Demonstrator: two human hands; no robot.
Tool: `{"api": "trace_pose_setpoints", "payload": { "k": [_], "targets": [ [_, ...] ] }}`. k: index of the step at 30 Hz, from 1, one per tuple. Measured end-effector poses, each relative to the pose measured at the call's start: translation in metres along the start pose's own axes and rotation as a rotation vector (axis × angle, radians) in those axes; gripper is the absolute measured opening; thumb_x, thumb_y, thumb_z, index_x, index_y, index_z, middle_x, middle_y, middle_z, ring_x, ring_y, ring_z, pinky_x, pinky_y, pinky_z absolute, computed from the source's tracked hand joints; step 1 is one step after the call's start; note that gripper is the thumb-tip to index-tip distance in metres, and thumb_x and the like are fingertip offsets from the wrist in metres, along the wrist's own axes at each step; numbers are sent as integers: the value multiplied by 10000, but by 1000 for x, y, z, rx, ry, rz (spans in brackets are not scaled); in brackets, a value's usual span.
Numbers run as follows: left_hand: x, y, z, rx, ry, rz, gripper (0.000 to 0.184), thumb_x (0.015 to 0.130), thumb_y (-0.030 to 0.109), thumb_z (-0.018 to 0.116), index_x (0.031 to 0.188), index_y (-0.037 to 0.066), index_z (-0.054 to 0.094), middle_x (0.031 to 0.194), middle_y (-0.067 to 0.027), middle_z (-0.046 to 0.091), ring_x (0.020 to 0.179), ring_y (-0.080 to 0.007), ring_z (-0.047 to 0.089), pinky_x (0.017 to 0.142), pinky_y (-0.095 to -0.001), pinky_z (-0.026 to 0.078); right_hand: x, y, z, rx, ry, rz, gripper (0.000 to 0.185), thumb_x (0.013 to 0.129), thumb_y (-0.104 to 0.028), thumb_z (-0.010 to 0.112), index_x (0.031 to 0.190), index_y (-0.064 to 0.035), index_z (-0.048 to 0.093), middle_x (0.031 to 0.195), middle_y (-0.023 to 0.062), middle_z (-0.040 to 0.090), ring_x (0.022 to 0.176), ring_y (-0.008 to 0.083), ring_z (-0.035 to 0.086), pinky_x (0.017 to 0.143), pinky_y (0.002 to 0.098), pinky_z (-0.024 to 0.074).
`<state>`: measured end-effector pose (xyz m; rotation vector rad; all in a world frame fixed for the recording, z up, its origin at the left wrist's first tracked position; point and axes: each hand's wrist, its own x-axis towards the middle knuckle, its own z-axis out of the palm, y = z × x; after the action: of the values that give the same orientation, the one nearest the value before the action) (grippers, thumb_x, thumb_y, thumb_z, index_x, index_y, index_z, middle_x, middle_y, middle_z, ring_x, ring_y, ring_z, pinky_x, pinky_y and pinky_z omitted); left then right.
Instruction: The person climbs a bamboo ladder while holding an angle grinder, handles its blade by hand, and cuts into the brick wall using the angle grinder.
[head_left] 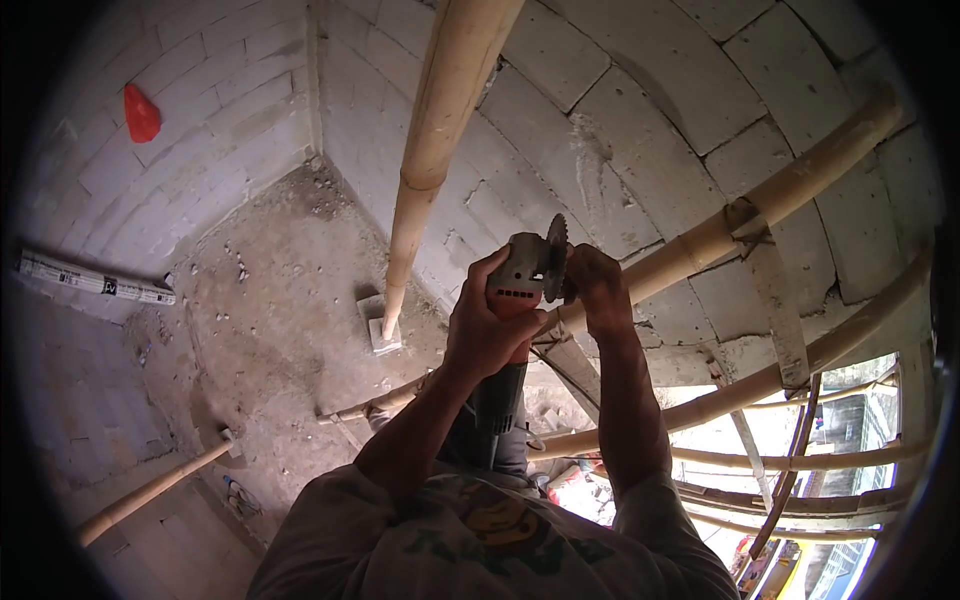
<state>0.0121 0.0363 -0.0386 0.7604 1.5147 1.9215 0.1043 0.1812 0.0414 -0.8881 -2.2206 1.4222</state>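
Observation:
An angle grinder (498, 400) with a grey metal head, an orange-red section and a black rear body is upright in front of my chest. My left hand (478, 325) is wrapped round it just below the head. A toothed circular saw blade (556, 250) sits on the right side of the head, seen nearly edge-on. My right hand (598, 285) is closed against the blade's outer face, near its centre. What those fingers pinch is hidden behind them.
A bamboo pole (425, 150) stands before me on a small block. More bamboo poles (700, 245) are lashed along the block wall (640, 110) at right. The rough floor (280, 290) carries rubble. A red object (141, 113) and a long white wrapped bundle (95, 278) are at left.

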Motion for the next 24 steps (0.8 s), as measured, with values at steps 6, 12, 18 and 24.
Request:
{"api": "trace_pose_setpoints", "payload": {
  "k": [6, 12, 18, 24],
  "targets": [
    [1, 1, -1, -81, -14, -2, 863, 712, 119, 814, 1439, 58, 352, 1191, -142, 590, 1039, -190, 618, 911, -347, 522, -3, -5, 2, 30, -18, 60, 488, 965, -484, 610, 897, -2, 645, 764, 54, 632, 679, 132, 599, 612, 289, 491],
    [3, 9, -4, -169, -34, -59, 865, 716, 102, 811, 1442, 57, 343, 1178, -138, 589, 1048, -193, 615, 901, -344, 527, 3, 33, -14, 129, -174, -209, 897, 816, -529, 771, 1446, 9, 425, 1414, 196, 495, 1271, 302, 522, 1006, 410, 469],
    [3, 13, -3, -224, -49, -80, 861, 701, 169, 825, 1431, 87, 376, 1175, -151, 614, 1053, -228, 637, 938, -373, 513, 3, 22, 1, 196, -163, -231, 1080, 734, -568, 817, 1505, 14, 335, 1480, 197, 434, 1329, 317, 469, 1072, 440, 409],
    [2, 11, -6, -42, -25, 0, 872, 717, 109, 812, 1453, 80, 346, 1202, -139, 583, 1078, -212, 612, 944, -365, 506, -2, 15, 6, 252, -129, -74, 1022, 758, -583, 794, 1468, 35, 399, 1351, 175, 563, 1245, 290, 533, 1064, 420, 404]
  ]
}}
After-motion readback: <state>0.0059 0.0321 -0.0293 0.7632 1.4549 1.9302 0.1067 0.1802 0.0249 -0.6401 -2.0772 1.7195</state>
